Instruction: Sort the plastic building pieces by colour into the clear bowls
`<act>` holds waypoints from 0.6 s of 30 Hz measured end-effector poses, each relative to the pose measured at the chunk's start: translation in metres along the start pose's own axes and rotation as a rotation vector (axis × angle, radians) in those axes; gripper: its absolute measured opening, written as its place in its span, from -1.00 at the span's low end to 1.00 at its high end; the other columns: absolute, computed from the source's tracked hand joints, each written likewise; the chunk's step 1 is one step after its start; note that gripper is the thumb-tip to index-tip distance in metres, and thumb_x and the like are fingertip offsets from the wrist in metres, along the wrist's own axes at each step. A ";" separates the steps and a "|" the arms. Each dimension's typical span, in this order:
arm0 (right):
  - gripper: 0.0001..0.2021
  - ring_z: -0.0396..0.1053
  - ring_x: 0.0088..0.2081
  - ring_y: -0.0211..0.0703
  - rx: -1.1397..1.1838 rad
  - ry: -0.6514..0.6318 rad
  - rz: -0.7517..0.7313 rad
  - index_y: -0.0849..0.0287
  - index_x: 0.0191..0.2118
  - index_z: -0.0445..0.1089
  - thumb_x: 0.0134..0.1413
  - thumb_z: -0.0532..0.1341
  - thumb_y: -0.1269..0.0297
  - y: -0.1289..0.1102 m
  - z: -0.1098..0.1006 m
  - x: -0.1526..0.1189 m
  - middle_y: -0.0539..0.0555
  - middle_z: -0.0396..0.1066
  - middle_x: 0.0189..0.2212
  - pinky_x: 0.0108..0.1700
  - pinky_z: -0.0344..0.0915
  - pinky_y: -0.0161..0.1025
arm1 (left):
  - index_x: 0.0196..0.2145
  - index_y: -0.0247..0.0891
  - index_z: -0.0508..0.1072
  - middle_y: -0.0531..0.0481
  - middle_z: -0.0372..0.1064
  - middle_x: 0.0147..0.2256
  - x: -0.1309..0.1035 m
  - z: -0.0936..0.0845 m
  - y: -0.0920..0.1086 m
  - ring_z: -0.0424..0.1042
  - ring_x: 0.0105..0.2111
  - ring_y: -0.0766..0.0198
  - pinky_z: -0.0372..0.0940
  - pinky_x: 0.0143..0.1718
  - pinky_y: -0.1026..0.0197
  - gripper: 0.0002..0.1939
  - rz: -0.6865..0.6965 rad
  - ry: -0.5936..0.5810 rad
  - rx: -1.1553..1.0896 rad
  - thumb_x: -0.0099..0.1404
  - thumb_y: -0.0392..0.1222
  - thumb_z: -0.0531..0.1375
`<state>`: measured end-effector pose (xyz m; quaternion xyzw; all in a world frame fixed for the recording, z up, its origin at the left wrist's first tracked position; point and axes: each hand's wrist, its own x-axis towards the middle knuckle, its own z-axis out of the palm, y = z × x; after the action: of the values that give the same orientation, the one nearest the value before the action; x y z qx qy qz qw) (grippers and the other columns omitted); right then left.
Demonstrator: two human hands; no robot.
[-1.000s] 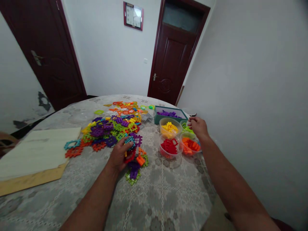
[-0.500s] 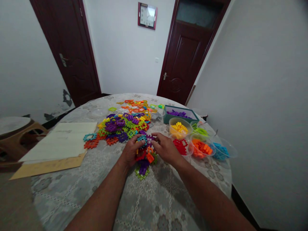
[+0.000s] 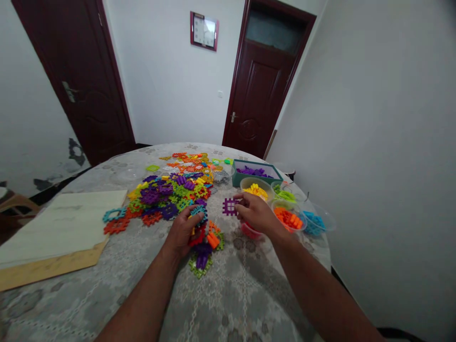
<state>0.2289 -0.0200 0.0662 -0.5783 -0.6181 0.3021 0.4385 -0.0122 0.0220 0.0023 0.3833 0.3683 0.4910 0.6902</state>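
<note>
My left hand (image 3: 183,230) is closed around a blue toothed building piece (image 3: 199,215), part of a cluster that also shows red, orange, purple and green pieces. A purple connector piece (image 3: 203,259) and a green piece (image 3: 200,272) form its near end. Between thumb and fingers, my right hand (image 3: 254,212) pinches a flat purple window piece (image 3: 230,206) with a square grid in its middle. The window piece is apart from the cluster. Below my right hand is a tub of red pieces (image 3: 251,232), partly hidden by it.
A mixed heap of pieces (image 3: 171,192) lies beyond my left hand. At right stand tubs of yellow (image 3: 255,191), orange (image 3: 288,218) and blue pieces (image 3: 315,223), plus a green-edged box (image 3: 257,176) with purple pieces. Paper sheets (image 3: 64,223) cover the left of the patterned tablecloth.
My right hand has moved right, away from the cluster, with the purple window piece in its fingers. My left hand still holds the cluster. The camera view has turned slightly right.
</note>
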 end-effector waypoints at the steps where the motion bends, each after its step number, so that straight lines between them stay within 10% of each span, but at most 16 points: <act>1: -0.69 0.46 -0.54 -0.23 0.016 -0.006 0.033 0.15 0.03 0.54 0.16 0.29 0.34 0.003 -0.010 0.008 -0.05 0.53 -0.50 -0.50 0.36 -0.35 | -0.06 -0.17 0.50 0.07 0.49 -0.41 0.000 0.000 0.000 0.44 -0.59 0.33 0.33 -0.64 0.35 -0.46 0.000 0.018 0.007 0.05 -0.04 0.54; 10: -0.52 0.53 -0.38 -0.23 0.140 0.554 0.167 0.29 0.23 0.41 0.18 0.25 0.42 0.017 -0.092 0.095 0.12 0.60 -0.29 -0.36 0.48 -0.34 | -0.14 -0.21 0.52 0.11 0.38 -0.52 0.007 -0.003 -0.007 0.28 -0.69 0.42 0.07 -0.76 0.43 -0.52 -0.003 0.012 0.002 0.10 0.08 0.52; 13: -0.59 0.56 -0.28 -0.20 0.062 0.518 0.092 0.23 0.16 0.48 0.20 0.23 0.40 0.015 -0.076 0.078 0.19 0.60 -0.08 -0.34 0.47 -0.33 | -0.19 -0.23 0.51 0.11 0.38 -0.52 0.004 -0.001 -0.007 0.22 -0.71 0.45 0.03 -0.77 0.44 -0.54 0.002 -0.009 -0.014 0.14 0.12 0.49; 18: -0.65 0.51 -0.31 -0.15 -0.132 0.047 -0.153 0.11 0.13 0.56 0.26 0.28 0.26 -0.005 0.009 0.009 0.11 0.61 -0.16 -0.22 0.50 -0.17 | -0.24 -0.25 0.50 0.14 0.33 -0.52 0.000 0.002 -0.006 0.13 -0.73 0.49 0.05 -0.76 0.40 -0.59 0.006 -0.033 -0.066 0.19 0.11 0.45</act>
<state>0.2193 -0.0109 0.0682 -0.5638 -0.6688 0.2126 0.4355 -0.0083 0.0200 -0.0018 0.3696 0.3394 0.4984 0.7069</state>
